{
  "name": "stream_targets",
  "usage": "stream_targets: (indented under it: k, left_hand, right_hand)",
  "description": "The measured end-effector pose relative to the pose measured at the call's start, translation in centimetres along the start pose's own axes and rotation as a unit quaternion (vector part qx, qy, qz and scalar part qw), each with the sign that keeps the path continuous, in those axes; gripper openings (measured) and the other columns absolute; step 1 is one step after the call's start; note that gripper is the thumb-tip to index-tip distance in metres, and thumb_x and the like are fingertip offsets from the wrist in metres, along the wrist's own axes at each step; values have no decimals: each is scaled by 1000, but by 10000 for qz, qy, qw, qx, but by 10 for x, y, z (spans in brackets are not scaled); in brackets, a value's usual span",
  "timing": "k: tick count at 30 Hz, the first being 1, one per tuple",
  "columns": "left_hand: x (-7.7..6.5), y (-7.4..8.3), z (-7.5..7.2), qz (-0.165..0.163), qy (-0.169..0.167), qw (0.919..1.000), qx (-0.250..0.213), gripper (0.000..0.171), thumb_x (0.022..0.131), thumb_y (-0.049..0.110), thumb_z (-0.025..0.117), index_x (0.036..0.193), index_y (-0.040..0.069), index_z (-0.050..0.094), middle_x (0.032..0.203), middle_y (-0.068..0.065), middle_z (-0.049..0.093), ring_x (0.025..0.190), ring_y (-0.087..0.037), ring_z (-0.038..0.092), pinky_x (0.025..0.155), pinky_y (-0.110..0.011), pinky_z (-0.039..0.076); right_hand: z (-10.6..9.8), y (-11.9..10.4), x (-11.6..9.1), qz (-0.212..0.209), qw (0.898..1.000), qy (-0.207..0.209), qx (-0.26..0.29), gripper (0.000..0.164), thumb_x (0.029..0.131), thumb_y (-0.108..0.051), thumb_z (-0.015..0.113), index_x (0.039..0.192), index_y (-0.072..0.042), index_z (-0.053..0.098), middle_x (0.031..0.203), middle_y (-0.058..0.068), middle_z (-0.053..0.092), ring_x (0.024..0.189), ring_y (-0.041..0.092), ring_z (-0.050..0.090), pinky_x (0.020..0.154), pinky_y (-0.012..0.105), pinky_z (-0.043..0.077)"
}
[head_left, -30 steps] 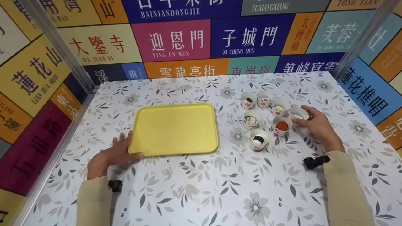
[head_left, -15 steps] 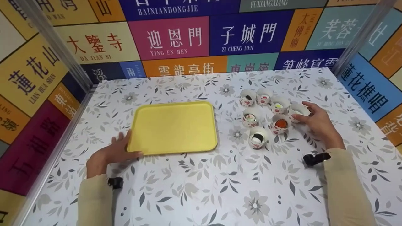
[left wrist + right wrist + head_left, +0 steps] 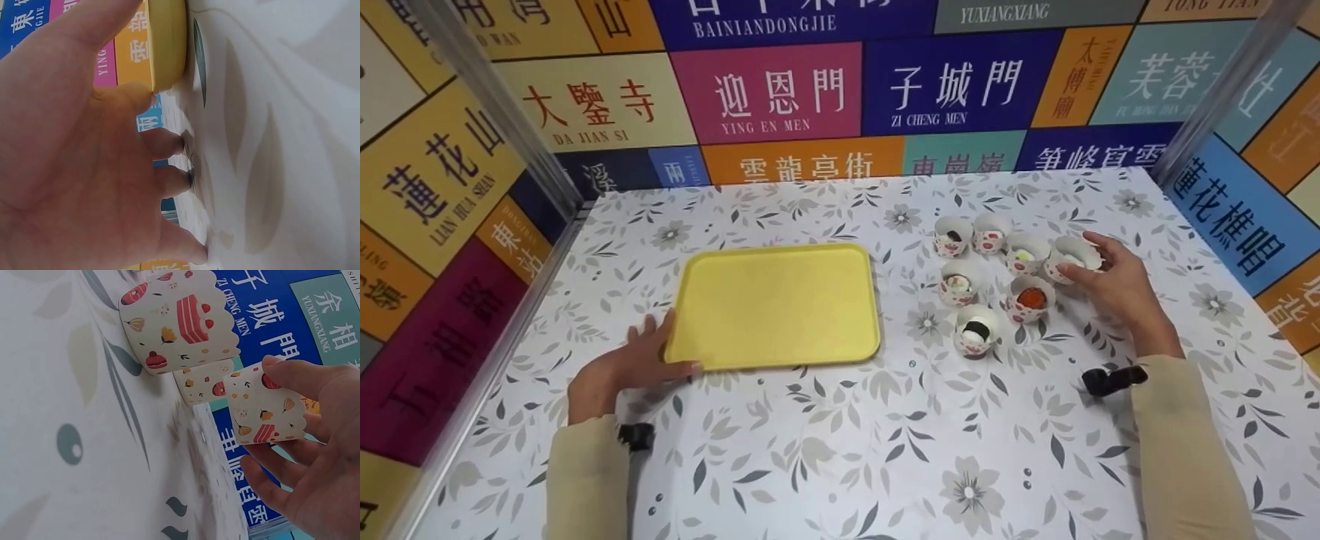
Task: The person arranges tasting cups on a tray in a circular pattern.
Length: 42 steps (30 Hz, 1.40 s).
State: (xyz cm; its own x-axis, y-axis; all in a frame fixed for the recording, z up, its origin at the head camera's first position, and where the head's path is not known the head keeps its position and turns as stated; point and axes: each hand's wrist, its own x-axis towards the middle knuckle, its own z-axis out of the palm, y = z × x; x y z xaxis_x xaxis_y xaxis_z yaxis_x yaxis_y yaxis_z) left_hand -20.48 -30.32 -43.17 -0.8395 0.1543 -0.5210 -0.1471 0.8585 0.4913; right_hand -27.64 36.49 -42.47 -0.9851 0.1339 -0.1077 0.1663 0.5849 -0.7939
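My left hand (image 3: 637,364) is at the near left corner of a plain yellow tray (image 3: 772,307). Its thumb lies along the near rim and the index finger touches the left side; in the left wrist view the other fingers spread out with their tips at the table. At the far right of a cup group, my right hand (image 3: 1117,289) pinches a patterned paper baking cup (image 3: 264,408) between thumb and fingers. That cup has a scalloped rim and pale contents. Beside it stand a baking cup (image 3: 1027,315) with an orange piece and another baking cup (image 3: 1020,266) with something yellow.
More baking cups stand between tray and right hand: one cup (image 3: 975,349) holds a white piece with a black band. Others are a cup (image 3: 956,296) and two at the back. A floral cloth (image 3: 825,450) covers the table; printed panels (image 3: 765,90) wall its back and sides.
My right hand has raised its baking cup slightly and moved it a little away from the orange-filled one. The left hand stays at the tray corner.
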Motion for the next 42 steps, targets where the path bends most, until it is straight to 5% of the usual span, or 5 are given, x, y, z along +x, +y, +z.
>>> stream_targets:
  k: [17, 28, 42]
  left_hand:
    - [-2, -5, 1, -10, 55, 10000, 28, 124, 83, 70, 65, 159, 16, -15, 163, -24, -24, 148, -51, -24, 116, -74, -6]
    - [-3, -2, 0, 64, 65, 10000, -30, 124, 82, 68, 67, 159, 15, -15, 163, -26, -23, 148, -52, -24, 116, -75, -6]
    - [1, 0, 2, 78, 109, 9999, 106, 123, 84, 69, 65, 159, 14, -15, 164, -25, -23, 149, -50, -23, 117, -74, -4]
  right_hand:
    - [12, -35, -6, -260, 9996, 103, -26, 96, 86, -55, 72, 160, -17, 24, 168, 18, 15, 153, 45, 19, 121, 62, 25]
    - [25, -74, -15, -361, 9992, -178, -44, 96, 85, -56, 73, 160, -19, 25, 169, 15, 17, 153, 43, 21, 119, 60, 29]
    - [35, -117, -1, -774, 9941, -617, -449, 81, 90, -44, 73, 158, -21, 33, 167, 16, 23, 152, 44, 23, 117, 61, 32]
